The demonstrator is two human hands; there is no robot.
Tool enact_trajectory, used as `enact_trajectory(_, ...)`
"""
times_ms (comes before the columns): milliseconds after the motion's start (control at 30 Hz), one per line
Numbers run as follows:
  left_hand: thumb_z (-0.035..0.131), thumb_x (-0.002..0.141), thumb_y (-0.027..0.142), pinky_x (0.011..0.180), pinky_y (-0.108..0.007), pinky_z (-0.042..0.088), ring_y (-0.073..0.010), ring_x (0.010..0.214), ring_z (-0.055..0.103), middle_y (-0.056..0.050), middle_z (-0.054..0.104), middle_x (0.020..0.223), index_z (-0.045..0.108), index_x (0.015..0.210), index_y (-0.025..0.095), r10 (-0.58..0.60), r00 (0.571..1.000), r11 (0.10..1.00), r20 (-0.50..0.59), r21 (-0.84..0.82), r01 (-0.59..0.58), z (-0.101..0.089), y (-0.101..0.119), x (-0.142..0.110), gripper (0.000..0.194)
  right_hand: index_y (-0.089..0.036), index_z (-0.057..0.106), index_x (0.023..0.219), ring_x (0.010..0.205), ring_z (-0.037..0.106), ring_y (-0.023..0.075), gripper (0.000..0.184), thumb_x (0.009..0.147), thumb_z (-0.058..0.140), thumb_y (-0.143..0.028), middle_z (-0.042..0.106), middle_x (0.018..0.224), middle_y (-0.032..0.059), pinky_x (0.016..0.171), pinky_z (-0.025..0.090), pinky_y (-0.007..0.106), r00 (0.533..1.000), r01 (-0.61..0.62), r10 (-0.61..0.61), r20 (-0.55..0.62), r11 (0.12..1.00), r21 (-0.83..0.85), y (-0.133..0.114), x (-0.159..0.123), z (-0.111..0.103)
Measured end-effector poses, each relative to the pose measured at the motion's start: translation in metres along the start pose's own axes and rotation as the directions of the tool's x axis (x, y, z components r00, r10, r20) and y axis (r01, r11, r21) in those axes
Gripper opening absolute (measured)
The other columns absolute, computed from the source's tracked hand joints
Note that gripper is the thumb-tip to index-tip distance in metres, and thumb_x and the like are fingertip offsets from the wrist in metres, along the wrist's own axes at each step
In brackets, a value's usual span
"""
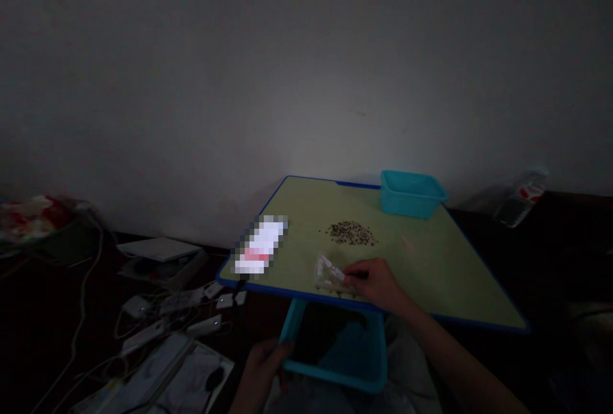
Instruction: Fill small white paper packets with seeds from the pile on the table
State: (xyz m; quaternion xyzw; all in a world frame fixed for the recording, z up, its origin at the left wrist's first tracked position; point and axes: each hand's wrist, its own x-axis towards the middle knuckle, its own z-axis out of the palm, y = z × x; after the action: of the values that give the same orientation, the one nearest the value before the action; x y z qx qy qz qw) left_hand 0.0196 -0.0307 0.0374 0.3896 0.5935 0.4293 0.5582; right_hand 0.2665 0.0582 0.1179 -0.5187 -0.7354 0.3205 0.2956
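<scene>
The pale green tabletop with a blue border (445, 273) lies open to the right of the right hand (373, 281), its near edge passing under that wrist. Just beyond the hand is a loose scatter of small dark and pale grains (352, 233); farther beyond, rightward, stands a turquoise rectangular plastic bin (407, 204). The right hand, forearm slanting in, pinches a small clear plastic bag (326, 277) at its left. Below the near edge, the left hand (262, 360) grips a turquoise rectangular plastic tub (330, 377) by its near-left rim.
</scene>
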Motion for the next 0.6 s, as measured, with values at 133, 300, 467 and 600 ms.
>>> enact_trajectory(133,0.058,0.071,0.038,0.034,-0.019,0.023,-0.0079,0.027,0.040,0.001,0.054,0.032,0.057,0.049,0.015,0.010,1.000,1.000,0.006,0.003,-0.010,0.0003,-0.0007,-0.0001,0.032,-0.020,0.072,0.081,0.065,0.059,0.0154,0.018,0.075,0.056,-0.025,0.068,0.071,-0.0001,0.057,0.043,0.024,1.000,-0.001,0.000,0.024,0.999,0.040,-0.0033,-0.0062,0.0019)
enact_trajectory(300,0.058,0.070,0.038,0.034,-0.019,0.025,-0.0076,0.029,0.039,0.002,0.051,0.033,0.056,0.045,0.015,0.033,0.999,0.999,0.013,-0.006,-0.033,0.0001,-0.0003,-0.0002,0.034,-0.020,0.073,0.082,0.065,0.059,0.0146,0.017,0.075,0.057,-0.025,0.068,0.073,0.0001,0.057,0.042,0.023,1.000,0.005,-0.007,0.016,0.995,0.095,-0.0062,-0.0091,0.0014)
enact_trajectory(467,0.058,0.070,0.037,0.034,-0.019,0.025,-0.0085,0.028,0.040,0.001,0.052,0.031,0.057,0.046,0.015,0.012,1.000,1.000,0.015,0.009,-0.012,0.0010,0.0029,-0.0023,0.033,-0.019,0.073,0.082,0.064,0.059,0.0144,0.017,0.073,0.059,-0.024,0.069,0.072,0.0009,0.057,0.043,0.023,0.999,-0.025,0.023,0.025,0.994,0.108,-0.0043,-0.0091,0.0005)
enact_trajectory(600,0.058,0.070,0.037,0.034,-0.019,0.023,-0.0078,0.027,0.038,0.003,0.048,0.029,0.054,0.044,0.016,0.007,1.000,1.000,-0.018,0.000,-0.007,0.0018,0.0050,-0.0037,0.034,-0.019,0.073,0.084,0.067,0.061,0.0156,0.018,0.072,0.062,-0.027,0.070,0.075,0.0019,0.060,0.046,0.024,0.998,-0.037,0.027,0.060,0.986,0.163,-0.0057,-0.0086,-0.0037)
